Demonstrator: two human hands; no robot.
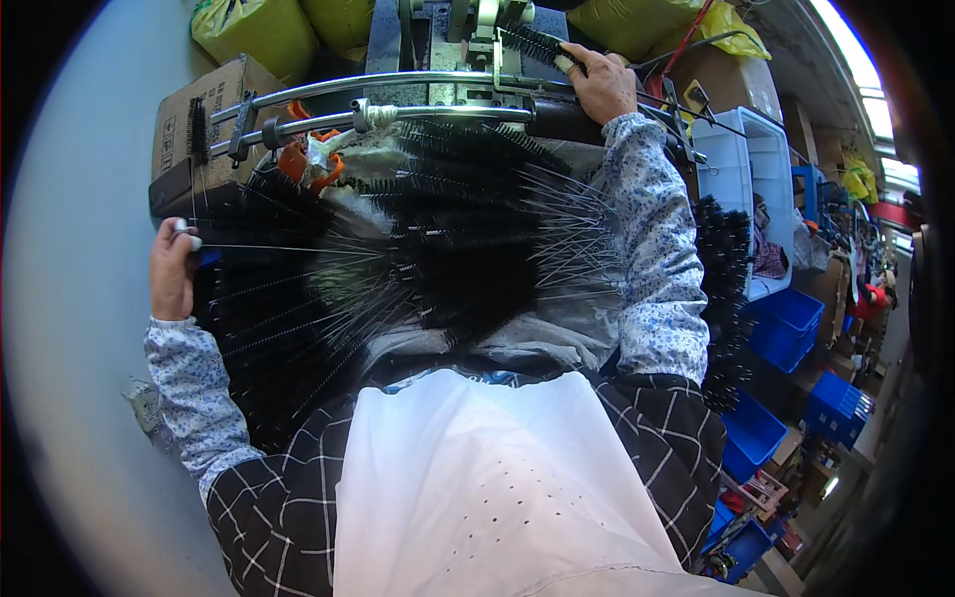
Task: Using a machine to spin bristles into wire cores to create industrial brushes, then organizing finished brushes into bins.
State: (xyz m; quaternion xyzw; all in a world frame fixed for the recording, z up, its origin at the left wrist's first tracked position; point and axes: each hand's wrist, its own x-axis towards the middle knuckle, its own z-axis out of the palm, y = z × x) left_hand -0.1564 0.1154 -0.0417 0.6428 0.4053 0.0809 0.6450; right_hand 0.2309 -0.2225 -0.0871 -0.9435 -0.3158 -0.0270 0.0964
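Observation:
A large heap of black bristle brushes with thin wire stems (448, 249) fills the bench in front of me. My left hand (172, 271) is at the heap's left edge, fingers pinched on the end of one wire-stemmed brush (298, 249) lying across the pile. My right hand (600, 82) reaches up to the metal machine (448, 40) at the top and holds a black brush (532, 42) by its stem, the bristle end pointing into the machine. Both forearms wear flowered sleeve covers. A white apron covers my lap.
Two chrome rails (398, 95) run across below the machine. A cardboard box (194, 114) stands at the upper left, yellow sacks (259, 30) behind it. Blue and white bins (756, 179) with more black brushes (726, 289) line the right side.

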